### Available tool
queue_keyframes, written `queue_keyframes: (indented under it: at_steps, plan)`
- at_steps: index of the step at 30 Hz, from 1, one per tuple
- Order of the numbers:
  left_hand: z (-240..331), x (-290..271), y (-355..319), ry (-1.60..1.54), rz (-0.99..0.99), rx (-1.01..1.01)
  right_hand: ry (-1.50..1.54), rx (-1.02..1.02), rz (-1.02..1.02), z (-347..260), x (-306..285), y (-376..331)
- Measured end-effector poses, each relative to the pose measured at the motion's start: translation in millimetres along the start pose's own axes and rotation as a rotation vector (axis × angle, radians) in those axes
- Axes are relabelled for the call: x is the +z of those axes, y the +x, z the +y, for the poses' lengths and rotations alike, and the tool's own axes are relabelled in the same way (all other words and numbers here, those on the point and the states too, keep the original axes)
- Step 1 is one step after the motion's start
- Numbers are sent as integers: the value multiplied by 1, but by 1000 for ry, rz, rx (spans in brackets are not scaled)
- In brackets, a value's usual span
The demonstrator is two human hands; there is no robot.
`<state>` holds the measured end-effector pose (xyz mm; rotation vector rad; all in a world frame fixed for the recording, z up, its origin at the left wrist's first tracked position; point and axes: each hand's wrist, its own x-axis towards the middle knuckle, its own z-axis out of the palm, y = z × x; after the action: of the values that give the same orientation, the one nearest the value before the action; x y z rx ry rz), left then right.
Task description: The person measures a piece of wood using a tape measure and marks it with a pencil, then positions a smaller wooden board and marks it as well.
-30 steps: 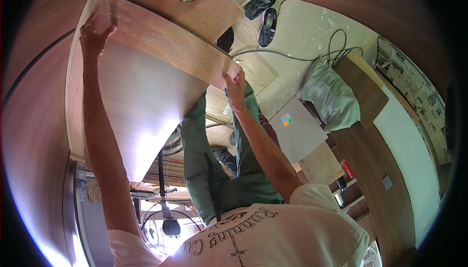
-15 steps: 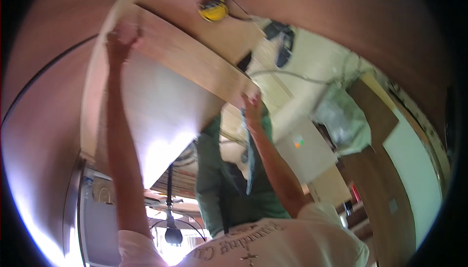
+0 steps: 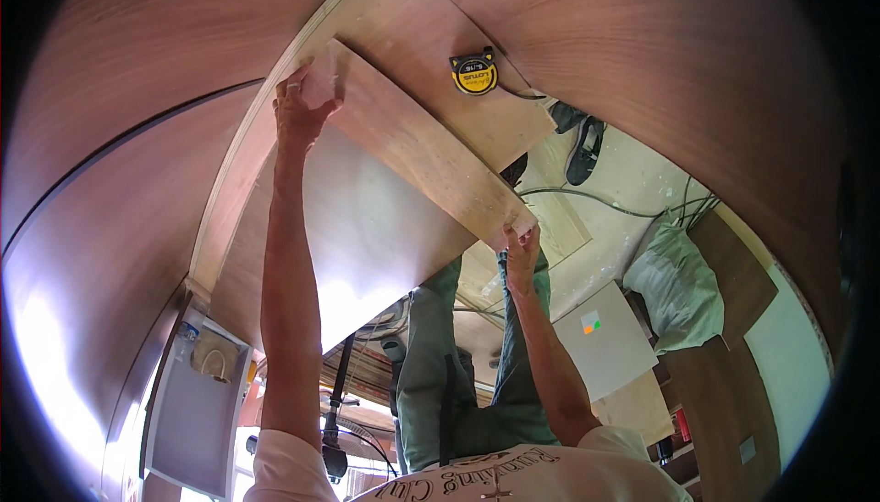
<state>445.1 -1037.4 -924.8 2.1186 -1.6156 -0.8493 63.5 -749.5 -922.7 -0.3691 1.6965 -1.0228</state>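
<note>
A long, narrow wooden board [image 3: 417, 149] lies slantwise across a broad wood-faced panel [image 3: 380, 213]. My left hand [image 3: 302, 112] grips its far left end, thumb on one side and fingers on the other, close to the curved pale edge of the wooden wall. At the near right end, my right hand [image 3: 521, 250] pinches the board's corner between thumb and fingers. This end sticks out past the panel, above my green trouser legs. A yellow and black tape measure [image 3: 475, 72] rests on the wooden surface beyond the board.
A dark shoe [image 3: 584, 150] stands on the dusty floor at the right, near a black cable [image 3: 587, 201]. A pale green plastic bag [image 3: 678, 286] and a grey sheet [image 3: 605, 337] lie below them. At the lower left is a grey tray [image 3: 197, 410].
The view has shifted, so the scene sits lower and further right in the picture. Both hands keep hold of the board, and the board's place on the panel looks much the same.
</note>
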Motion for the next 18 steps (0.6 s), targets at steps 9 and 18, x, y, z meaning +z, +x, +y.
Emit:
queue_keyframes:
  at_steps: [9,18]
  plan:
    - [6,-4,-4,20,1,-35,-5,25,19,7,-4,1]
    - [4,-5,-10,-43,-14,-48,-36,1,47,4,-3,4]
